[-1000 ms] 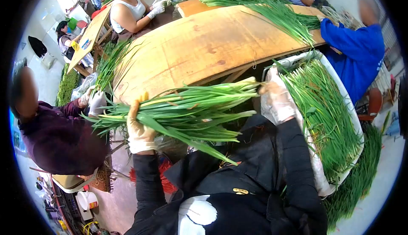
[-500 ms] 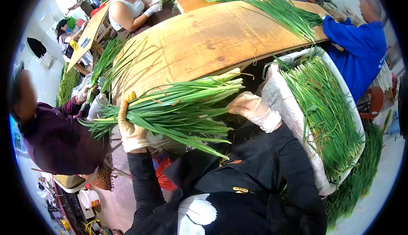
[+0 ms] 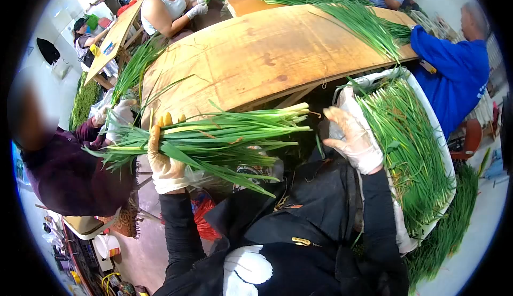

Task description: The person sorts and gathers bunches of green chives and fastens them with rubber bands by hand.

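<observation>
My left hand [image 3: 164, 157], in a pale glove with yellowed fingers, is wrapped round a bunch of green chives [image 3: 230, 131]. The leaf tips fan out to the left, and the pale stem ends point right. Some blades droop below the main bunch. To the right of the stem ends, my gloved right hand [image 3: 354, 140] is apart from the bunch, fingers spread and nothing held in them. A loose green blade [image 3: 319, 146] shows just left of its fingertips.
A wooden table [image 3: 235, 63] lies ahead, with chives [image 3: 363, 28] at its far right. On my right stands a white lined tub [image 3: 453, 189] full of chives. More chives [image 3: 454, 226] lie on the floor. Co-workers sit close on the left, across the table and at right.
My right hand has moved right, away from the stem ends, and its fingers have spread. The left hand still grips the bunch, which sits slightly lower and further left.
</observation>
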Tool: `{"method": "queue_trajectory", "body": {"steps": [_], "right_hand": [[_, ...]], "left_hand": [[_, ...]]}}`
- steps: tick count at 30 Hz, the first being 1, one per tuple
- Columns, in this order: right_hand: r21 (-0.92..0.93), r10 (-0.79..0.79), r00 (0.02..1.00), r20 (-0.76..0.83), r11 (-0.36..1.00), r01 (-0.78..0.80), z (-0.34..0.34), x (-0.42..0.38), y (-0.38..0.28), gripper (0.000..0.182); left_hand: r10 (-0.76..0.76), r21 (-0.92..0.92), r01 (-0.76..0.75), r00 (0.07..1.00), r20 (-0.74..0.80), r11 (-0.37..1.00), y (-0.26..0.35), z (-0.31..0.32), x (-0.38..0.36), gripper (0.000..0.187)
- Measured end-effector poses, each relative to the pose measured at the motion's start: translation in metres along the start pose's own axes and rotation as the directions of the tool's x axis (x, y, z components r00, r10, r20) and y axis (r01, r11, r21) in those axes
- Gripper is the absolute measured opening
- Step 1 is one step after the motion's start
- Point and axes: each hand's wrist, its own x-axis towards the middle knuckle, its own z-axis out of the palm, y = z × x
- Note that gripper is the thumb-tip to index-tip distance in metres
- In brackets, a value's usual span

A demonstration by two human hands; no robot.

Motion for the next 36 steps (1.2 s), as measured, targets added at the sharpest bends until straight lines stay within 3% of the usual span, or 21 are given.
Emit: {"method": "queue_trajectory", "body": {"steps": [1, 3, 4, 5, 7, 9, 13, 14, 15, 16, 19, 20, 24, 25, 27, 28, 29, 31, 32, 33, 36], "right_hand": [[0.248, -0.053, 0.995, -0.088, 0.966, 0.073, -0.004, 0.015, -0.016, 0.060], [-0.105, -0.332, 0.915, -0.229, 0.943, 0.316, -0.010, 0.031, -0.041, 0.062], [-0.202, -0.379, 0.895, -0.236, 0.920, 0.336, -0.007, 0.038, -0.053, 0.060], [-0.071, -0.295, 0.945, -0.140, 0.955, 0.288, -0.002, 0.047, -0.057, 0.050], [-0.038, -0.269, 0.961, -0.060, 0.963, 0.267, 0.023, 0.052, -0.036, 0.038], [0.484, -0.087, 0.994, -0.063, 0.869, 0.106, 0.019, 0.043, -0.034, 0.022], [0.818, 0.048, 0.943, 0.331, 0.483, -0.312, 0.015, 0.028, -0.039, 0.024], [0.732, -0.094, 0.989, 0.116, 0.681, -0.021, 0.024, 0.026, -0.035, 0.024], [0.548, -0.280, 0.958, -0.067, 0.792, 0.270, 0.028, 0.026, -0.034, 0.025], [0.388, -0.407, 0.902, -0.143, 0.816, 0.429, 0.027, 0.026, -0.039, 0.030], [-0.050, -0.497, 0.840, -0.219, 0.865, 0.499, 0.012, 0.014, -0.066, 0.030], [-0.074, -0.496, 0.838, -0.227, 0.867, 0.493, 0.006, 0.009, -0.072, 0.030], [0.093, -0.408, 0.870, -0.278, 0.890, 0.447, 0.008, -0.012, -0.064, 0.021], [0.114, -0.327, 0.872, -0.364, 0.914, 0.390, 0.008, -0.019, -0.064, 0.013], [0.294, -0.141, 0.920, -0.365, 0.920, 0.257, 0.004, -0.039, -0.047, 0.011], [0.414, -0.031, 0.970, -0.242, 0.900, 0.132, -0.008, -0.042, -0.045, 0.012], [0.361, 0.104, 0.995, 0.007, 0.927, -0.099, -0.008, -0.051, -0.019, 0.021], [0.521, 0.231, 0.965, -0.123, 0.843, -0.135, 0.013, -0.050, -0.004, 0.037], [-0.061, -0.080, 0.990, -0.113, 0.995, 0.073, -0.008, -0.035, -0.009, 0.053], [0.021, -0.083, 0.988, -0.127, 0.996, 0.086, -0.023, -0.016, -0.030, 0.062], [-0.031, -0.318, 0.926, -0.204, 0.947, 0.319, -0.014, 0.023, -0.049, 0.060]], "left_hand": [[-0.024, -0.014, 0.025, 0.999, 0.047, 1.000, -0.004, 0.000, 0.001, 0.021], [-0.063, -0.032, 0.063, 0.998, -0.003, 0.998, -0.014, 0.013, -0.001, 0.022], [-0.066, -0.004, 0.066, 0.995, 0.079, 0.998, -0.018, 0.013, 0.001, 0.025], [-0.017, 0.040, 0.016, 1.000, 0.008, 0.999, -0.022, 0.011, 0.004, 0.027], [-0.025, 0.062, 0.022, 0.999, 0.049, 0.998, -0.027, 0.019, 0.001, 0.029], [-0.037, 0.073, 0.029, 0.992, 0.119, 0.997, -0.028, 0.025, -0.002, 0.033], [0.004, 0.014, -0.007, 0.983, 0.184, 1.000, -0.032, 0.022, 0.004, 0.029], [0.035, 0.006, -0.037, 0.979, 0.202, 0.999, -0.034, 0.019, 0.005, 0.029], [0.065, -0.002, -0.066, 0.973, 0.221, 0.998, -0.034, 0.018, 0.006, 0.030], [0.041, 0.003, -0.043, 0.979, 0.200, 0.999, -0.036, 0.022, 0.004, 0.028], [0.140, -0.054, -0.131, 0.967, 0.211, 0.990, -0.033, -0.006, 0.025, 0.026], [0.156, -0.070, -0.150, 0.984, 0.082, 0.986, -0.032, -0.006, 0.026, 0.022], [0.055, -0.187, -0.013, 0.973, 0.225, 0.982, -0.034, 0.001, 0.018, 0.020], [0.067, -0.224, -0.035, 0.988, 0.136, 0.974, -0.030, 0.003, 0.017, 0.016], [0.115, -0.242, -0.076, 0.982, 0.151, 0.967, -0.017, -0.006, 0.024, 0.012], [0.136, -0.312, -0.048, 0.953, 0.269, 0.949, -0.013, -0.003, 0.023, 0.014], [0.151, -0.333, -0.046, 0.943, 0.297, 0.942, -0.007, -0.002, 0.022, 0.013], [0.141, -0.341, 0.005, 0.905, 0.401, 0.940, -0.004, 0.006, 0.022, 0.014], [0.165, -0.317, -0.037, 0.907, 0.388, 0.948, -0.005, 0.004, 0.023, 0.015], [0.151, -0.327, -0.012, 0.902, 0.404, 0.945, -0.009, 0.011, 0.020, 0.014], [0.103, -0.288, 0.028, 0.897, 0.431, 0.957, -0.021, 0.025, 0.017, 0.011]]}}
